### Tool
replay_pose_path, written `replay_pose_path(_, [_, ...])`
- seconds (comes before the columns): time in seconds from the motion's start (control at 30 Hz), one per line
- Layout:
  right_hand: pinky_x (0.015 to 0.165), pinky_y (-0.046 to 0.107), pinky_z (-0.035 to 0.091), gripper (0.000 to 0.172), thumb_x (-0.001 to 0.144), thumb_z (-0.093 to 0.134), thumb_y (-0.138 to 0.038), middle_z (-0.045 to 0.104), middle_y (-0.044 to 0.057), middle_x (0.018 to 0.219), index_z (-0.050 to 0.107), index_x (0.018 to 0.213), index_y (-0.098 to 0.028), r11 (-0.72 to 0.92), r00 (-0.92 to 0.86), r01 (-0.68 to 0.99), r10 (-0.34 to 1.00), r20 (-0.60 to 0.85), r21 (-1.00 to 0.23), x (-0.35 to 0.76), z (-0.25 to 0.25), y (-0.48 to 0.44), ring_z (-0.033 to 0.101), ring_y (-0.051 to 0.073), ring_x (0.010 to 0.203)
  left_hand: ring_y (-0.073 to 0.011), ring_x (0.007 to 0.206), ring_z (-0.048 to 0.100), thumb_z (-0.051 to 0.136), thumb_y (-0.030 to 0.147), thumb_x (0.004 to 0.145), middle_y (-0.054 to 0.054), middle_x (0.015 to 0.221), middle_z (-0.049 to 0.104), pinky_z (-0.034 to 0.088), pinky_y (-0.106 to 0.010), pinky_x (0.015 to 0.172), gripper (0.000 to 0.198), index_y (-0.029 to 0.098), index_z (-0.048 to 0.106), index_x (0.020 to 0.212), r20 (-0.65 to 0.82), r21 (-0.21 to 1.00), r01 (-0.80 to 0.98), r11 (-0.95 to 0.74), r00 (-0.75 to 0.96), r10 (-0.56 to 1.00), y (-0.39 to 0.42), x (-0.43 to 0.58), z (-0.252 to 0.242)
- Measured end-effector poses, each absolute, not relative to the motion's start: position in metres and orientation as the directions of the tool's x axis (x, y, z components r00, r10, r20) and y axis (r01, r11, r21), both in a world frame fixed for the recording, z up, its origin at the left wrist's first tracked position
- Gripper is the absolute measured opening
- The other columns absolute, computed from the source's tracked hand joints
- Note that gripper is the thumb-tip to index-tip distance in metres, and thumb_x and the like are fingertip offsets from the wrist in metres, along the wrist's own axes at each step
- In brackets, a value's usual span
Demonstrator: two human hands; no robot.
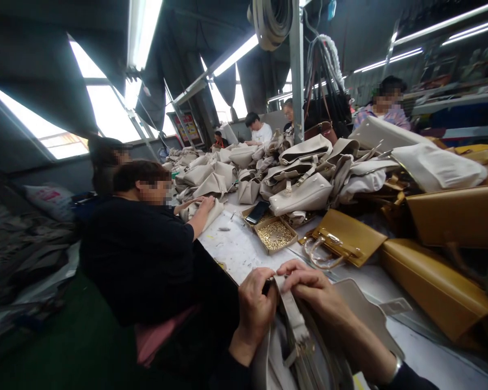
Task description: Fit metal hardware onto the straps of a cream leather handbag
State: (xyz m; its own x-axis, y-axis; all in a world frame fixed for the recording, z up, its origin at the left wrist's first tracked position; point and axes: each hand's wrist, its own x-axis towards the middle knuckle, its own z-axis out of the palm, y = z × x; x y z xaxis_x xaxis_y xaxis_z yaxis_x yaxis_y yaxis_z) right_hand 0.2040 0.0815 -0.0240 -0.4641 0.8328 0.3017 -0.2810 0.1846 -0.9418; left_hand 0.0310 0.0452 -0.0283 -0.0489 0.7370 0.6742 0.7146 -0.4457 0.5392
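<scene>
A light grey-beige handbag lies at the table's near edge, below and between my two hands. Its strap rises from the bag, with a metal fitting at its lower end. My left hand is closed around the top of the strap. From the other side, the fingers of my right hand pinch the same strap end. Whatever small part may lie between the fingertips is hidden. A stiff beige flap of the bag spreads out to the right, under my right forearm.
Ahead is a cardboard tray of small brass-coloured parts, with a phone beside it. Mustard-yellow bags lie to the right. Beige bags are heaped beyond. At left a co-worker in black handles a beige piece; other people sit farther back.
</scene>
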Motion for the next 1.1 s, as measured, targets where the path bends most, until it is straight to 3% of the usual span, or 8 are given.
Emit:
replay_pose_path(0.1, [0.1,0.043,0.045,0.018,0.085,0.069,-0.029,0.07,0.007,0.108,0.083,0.073,-0.028,0.243,-0.487,-0.227,0.81,0.326,-0.943,0.205,-0.026,0.082,0.062,0.028,0.106,-0.0201,0.083,0.072,0.056,0.006,0.087,-0.006,0.085,0.074,0.056,-0.03,0.081,0.021,0.022,0.066,0.096,0.735,0.454,0.745,-0.488,-0.003,0.678,0.043,0.028,-0.038])
replay_pose_path(0.27, [0.083,0.035,0.051,0.004,0.069,0.074,-0.02,0.074,0.005,0.087,0.078,0.069,-0.022,-0.131,-0.434,-0.364,0.9,0.044,-0.922,0.205,-0.042,0.101,0.065,0.022,0.083,-0.0211,0.081,0.071,0.061,0.01,0.089,-0.005,0.086,0.074,0.057,-0.033,0.076,0.015,0.021,0.063,0.099,0.782,0.309,0.786,-0.535,0.11,0.614,0.046,0.028,-0.054])
replay_pose_path(0.4, [0.085,0.033,0.052,0.036,0.062,0.069,-0.019,0.076,0.007,0.107,0.077,0.096,-0.021,-0.123,-0.323,-0.423,0.946,0.022,-0.898,0.211,-0.047,0.13,0.068,0.022,0.093,-0.0216,0.083,0.071,0.057,0.01,0.09,-0.006,0.089,0.074,0.058,-0.035,0.076,0.017,0.02,0.062,0.103,0.841,0.22,0.793,-0.568,0.142,0.523,0.05,0.026,-0.063])
replay_pose_path(0.53, [0.087,0.038,0.056,0.044,0.078,0.058,-0.033,0.071,0.012,0.122,0.066,0.119,-0.019,0.113,-0.078,-0.004,0.991,0.113,-0.994,0.211,-0.041,0.177,0.07,0.024,0.1,-0.0217,0.085,0.07,0.054,0.011,0.093,-0.007,0.092,0.074,0.059,-0.036,0.078,0.018,0.018,0.061,0.108,0.863,0.2,0.791,-0.578,0.137,0.486,0.048,0.023,-0.066])
replay_pose_path(0.63, [0.092,0.038,0.054,0.04,0.089,0.049,-0.033,0.071,0.012,0.121,0.063,0.123,-0.018,0.172,-0.104,0.252,0.983,0.15,-0.952,0.198,-0.044,0.215,0.069,0.023,0.105,-0.0215,0.086,0.07,0.054,0.011,0.093,-0.008,0.093,0.073,0.059,-0.036,0.079,0.02,0.017,0.062,0.11,0.873,0.192,0.784,-0.591,0.138,0.467,0.042,0.022,-0.065])
replay_pose_path(0.77, [0.093,0.04,0.053,0.016,0.09,0.066,-0.032,0.074,0.007,0.102,0.072,0.099,-0.02,0.266,-0.289,0.607,0.952,0.104,-0.749,0.171,-0.056,0.242,0.068,0.023,0.099,-0.0217,0.095,0.069,0.056,0.008,0.092,-0.01,0.101,0.072,0.058,-0.039,0.088,0.025,0.015,0.062,0.115,0.894,0.167,0.762,-0.626,0.151,0.422,0.028,0.024,-0.062])
replay_pose_path(0.93, [0.095,0.046,0.055,0.027,0.098,0.065,-0.035,0.066,0.01,0.124,0.066,0.117,-0.016,0.334,-0.368,0.855,0.93,-0.011,-0.398,0.147,-0.068,0.249,0.065,0.024,0.109,-0.0219,0.107,0.067,0.055,0.004,0.091,-0.012,0.108,0.07,0.057,-0.041,0.096,0.03,0.013,0.061,0.118,0.901,0.169,0.716,-0.678,0.166,0.4,0.008,0.024,-0.057])
replay_pose_path(1.1, [0.093,0.045,0.056,0.033,0.098,0.066,-0.035,0.064,0.012,0.127,0.063,0.124,-0.014,0.312,-0.334,0.928,0.939,-0.081,-0.202,0.135,-0.082,0.256,0.066,0.025,0.109,-0.0221,0.107,0.067,0.058,-0.001,0.087,-0.011,0.106,0.068,0.058,-0.042,0.093,0.032,0.014,0.063,0.114,0.907,0.203,0.711,-0.673,0.122,0.402,-0.001,0.025,-0.057])
